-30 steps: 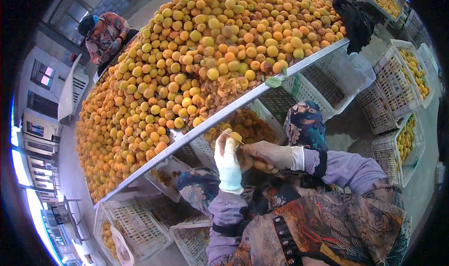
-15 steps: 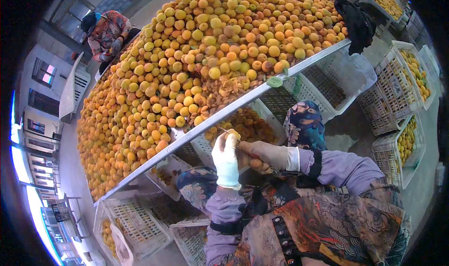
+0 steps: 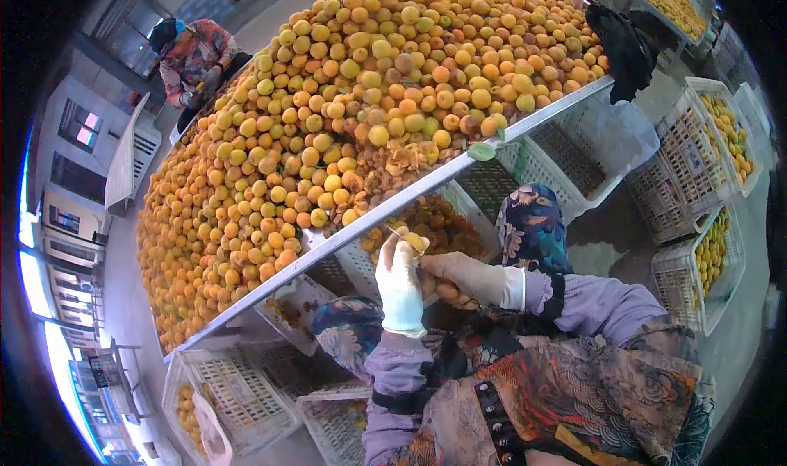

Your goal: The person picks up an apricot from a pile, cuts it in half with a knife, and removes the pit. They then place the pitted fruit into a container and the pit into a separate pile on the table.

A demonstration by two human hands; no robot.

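Note:
My left hand [image 3: 400,290], in a white glove, is closed with a yellow apricot [image 3: 418,242] at its fingertips. A thin pale strip [image 3: 394,231] sticks out beside those fingers; its kind I cannot make out. My right hand [image 3: 459,273], in a stained, tan-looking glove, sits just right of the left one, its fingers curled. Whatever lies inside those fingers is hidden. Under both hands, a crate [image 3: 354,261] holds orange-brown apricot pieces [image 3: 447,228]. A big heap of apricots [image 3: 287,154] covers the sloping table beyond, with torn pieces [image 3: 393,164] near its edge.
The table's metal rim [image 3: 369,214] runs diagonally before my hands. A green leaf [image 3: 482,150] lies on it. Plastic crates stand below [image 3: 238,392] and at right [image 3: 684,142]. Black cloth [image 3: 623,48] hangs at the far corner. Another person [image 3: 197,60] sits across the heap.
The right hand's fingers have shifted slightly down, away from the apricot. The left hand still has the apricot, which shows more fully now. The view has shifted slightly.

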